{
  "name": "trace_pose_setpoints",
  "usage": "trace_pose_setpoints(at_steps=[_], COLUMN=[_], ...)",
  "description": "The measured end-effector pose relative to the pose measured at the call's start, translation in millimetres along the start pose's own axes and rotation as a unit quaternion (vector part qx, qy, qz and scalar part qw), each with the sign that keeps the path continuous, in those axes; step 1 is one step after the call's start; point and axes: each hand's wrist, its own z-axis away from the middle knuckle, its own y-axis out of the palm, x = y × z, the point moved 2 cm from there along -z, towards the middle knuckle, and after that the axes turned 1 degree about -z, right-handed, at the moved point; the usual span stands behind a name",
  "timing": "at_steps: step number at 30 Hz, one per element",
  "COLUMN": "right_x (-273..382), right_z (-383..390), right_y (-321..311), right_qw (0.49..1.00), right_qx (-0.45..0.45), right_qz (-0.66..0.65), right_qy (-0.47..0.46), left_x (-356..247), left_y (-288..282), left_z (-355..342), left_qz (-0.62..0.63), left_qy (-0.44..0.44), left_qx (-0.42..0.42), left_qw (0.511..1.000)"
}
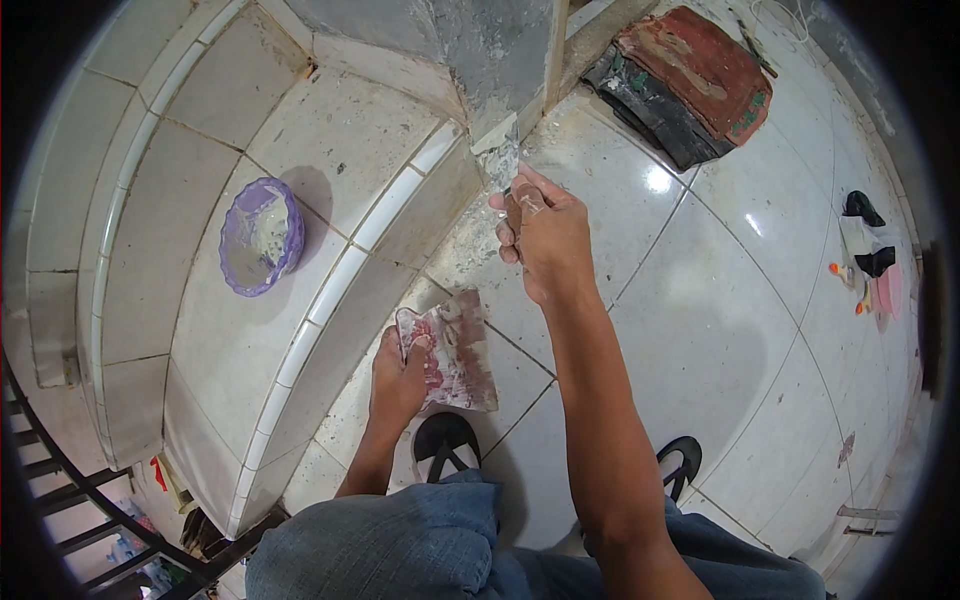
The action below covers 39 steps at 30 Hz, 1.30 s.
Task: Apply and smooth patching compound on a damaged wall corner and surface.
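My right hand is closed around the brown handle of a putty knife. Its blade points up at the foot of a grey, plaster-smeared wall corner; I cannot tell whether it touches. Lower and to the left, my left hand grips the edge of a thin flat board streaked with white paste and reddish patches. On the tiled step to the left stands a purple scalloped bowl with whitish paste inside.
Curved tiled steps with a white edge rise on the left. A worn red and black bag lies on the floor tiles at the far right. Black and pink items sit near the right rim. A dark railing is at lower left.
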Motion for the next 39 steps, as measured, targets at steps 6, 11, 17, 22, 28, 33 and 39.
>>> trace_pose_setpoints(at_steps=[6,11,17,22,28,33,39], right_x=[20,33,11,-5,-8,-3,2], right_z=[12,19,13,-8,-48,-85,-95], right_y=[2,-11,-27,-46,-48,-50,-46], right_qw=[1.000,0.999,1.000,1.000,0.998,0.963,0.927], right_qx=[0.019,0.041,0.002,-0.022,-0.027,-0.080,-0.075], right_qz=[-0.014,-0.019,0.009,-0.012,0.056,0.226,0.313], right_qy=[0.001,-0.028,-0.004,0.004,-0.024,-0.123,-0.196], left_x=[-2,3,14,-22,0,0,-9], left_y=[2,1,-3,4,1,-4,1], left_z=[0,-1,-6,6,2,3,5], left_qz=[0.004,0.026,-0.056,-0.036,-0.031,-0.017,-0.062], left_qy=[-0.015,-0.026,0.047,0.015,0.021,0.010,0.020], left_qx=[-0.003,-0.006,-0.017,0.000,0.003,-0.010,-0.002], left_qw=[1.000,0.999,0.997,0.999,0.999,1.000,0.998])
